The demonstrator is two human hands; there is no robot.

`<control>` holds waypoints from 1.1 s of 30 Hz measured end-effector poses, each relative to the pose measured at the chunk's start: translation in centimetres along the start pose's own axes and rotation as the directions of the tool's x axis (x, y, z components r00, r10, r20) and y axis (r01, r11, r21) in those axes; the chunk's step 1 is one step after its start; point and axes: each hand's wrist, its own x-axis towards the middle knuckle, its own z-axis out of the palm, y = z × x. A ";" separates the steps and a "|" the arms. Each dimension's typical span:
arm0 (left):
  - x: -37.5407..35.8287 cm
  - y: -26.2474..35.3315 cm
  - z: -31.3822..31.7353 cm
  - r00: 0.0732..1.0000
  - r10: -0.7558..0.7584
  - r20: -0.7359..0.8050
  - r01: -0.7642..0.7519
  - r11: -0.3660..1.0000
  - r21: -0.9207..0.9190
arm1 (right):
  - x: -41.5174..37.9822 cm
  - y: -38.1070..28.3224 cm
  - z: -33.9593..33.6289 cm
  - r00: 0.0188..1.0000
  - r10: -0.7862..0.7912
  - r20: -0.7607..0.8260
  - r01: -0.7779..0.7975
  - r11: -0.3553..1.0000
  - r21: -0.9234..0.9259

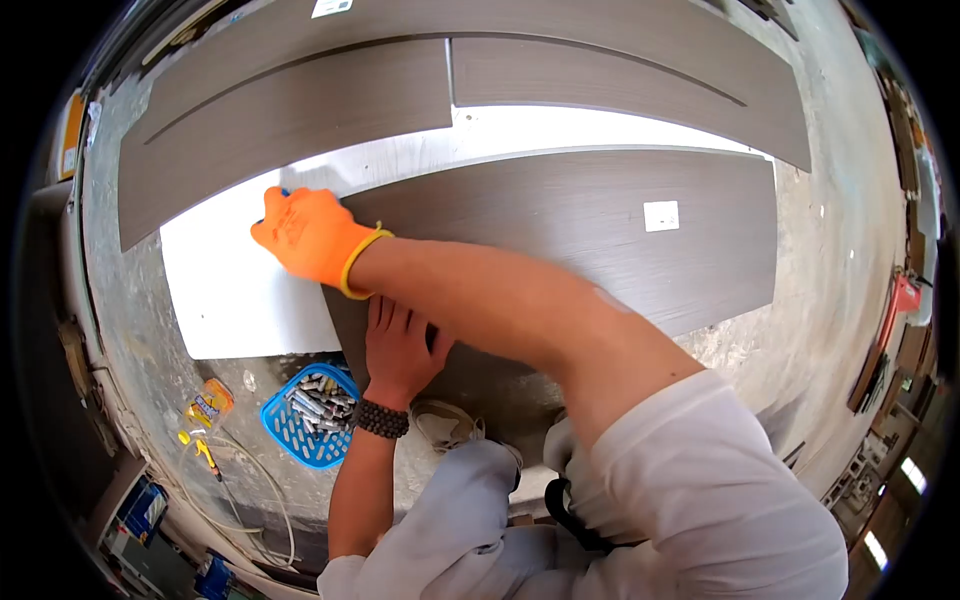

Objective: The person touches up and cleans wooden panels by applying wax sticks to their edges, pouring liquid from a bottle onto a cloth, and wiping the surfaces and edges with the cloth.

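The dark brown wood-grain panel [600,235] lies flat on the floor, partly over a white board [235,290], with a small white label on it. The bare left hand [398,350] presses on its near edge, fingers spread flat. The right hand [305,235], in an orange glove, closes around something blue at the panel's far corner.

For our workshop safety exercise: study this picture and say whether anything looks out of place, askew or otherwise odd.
Only the right hand wears an orange glove; the left hand, pressed flat on the brown panel, is bare. That panel lies askew across the white sheet. On the floor, a loose cable trails beside the blue basket.
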 end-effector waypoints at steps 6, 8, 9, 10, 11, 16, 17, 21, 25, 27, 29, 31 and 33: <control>1.8 1.8 -1.4 1.000 -0.014 -0.016 0.015 0.999 0.031 | -15.9 12.3 -10.5 0.945 0.197 -0.260 -0.189 0.980 0.058; 1.8 1.8 -1.1 0.999 0.003 -0.032 -0.002 0.998 0.057 | -25.3 18.6 -17.3 0.860 0.418 -0.293 -0.457 0.886 -0.077; 1.8 1.8 -0.9 1.000 0.011 -0.025 -0.008 0.996 0.089 | -30.1 23.7 -19.6 0.863 0.314 -0.396 -0.434 0.863 -0.259; 1.8 2.0 -0.9 1.000 0.004 -0.012 -0.003 0.995 0.102 | -34.1 25.4 -22.7 0.679 0.659 -0.323 -0.725 0.672 -0.151; 1.9 2.0 -0.9 1.000 0.017 -0.011 -0.016 0.994 0.111 | -38.5 28.3 -25.1 0.586 0.715 -0.382 -0.808 0.549 -0.212; 2.0 2.6 -0.8 1.000 0.022 0.006 -0.023 0.988 0.151 | -46.0 34.0 -28.0 0.395 0.688 -0.608 -0.915 0.354 -0.194; 1.9 2.5 -0.7 1.000 0.023 0.001 -0.023 0.988 0.152 | -46.3 34.1 -28.0 0.351 0.717 -0.603 -0.933 0.323 -0.159; 2.0 2.5 -0.9 0.999 0.016 -0.030 -0.012 0.991 0.135 | -48.4 37.3 -29.1 0.083 0.699 -0.710 -0.996 0.079 -0.040; 2.2 2.5 -1.3 0.997 -0.016 -0.070 0.022 0.996 0.088 | -51.3 34.5 -25.6 0.067 0.697 -0.714 -0.998 0.048 -0.047; 2.0 2.1 -1.6 0.994 -0.043 -0.098 0.046 0.998 0.034 | -54.5 31.9 -22.4 0.139 0.697 -0.704 -0.990 0.070 -0.126; 1.5 1.6 -1.6 0.986 -0.050 -0.157 0.050 0.999 -0.009 | -58.0 31.0 -21.0 0.216 0.723 -0.656 -0.971 0.089 -0.221; 1.1 1.1 -2.0 0.975 -0.047 -0.216 0.026 0.995 -0.100 | -57.4 31.5 -23.2 0.275 0.781 -0.561 -0.961 0.227 -0.156; 0.0 -0.1 -2.2 0.957 -0.086 -0.276 0.048 0.989 -0.143 | -51.7 31.3 -24.7 0.137 0.962 -0.237 -0.660 0.267 0.702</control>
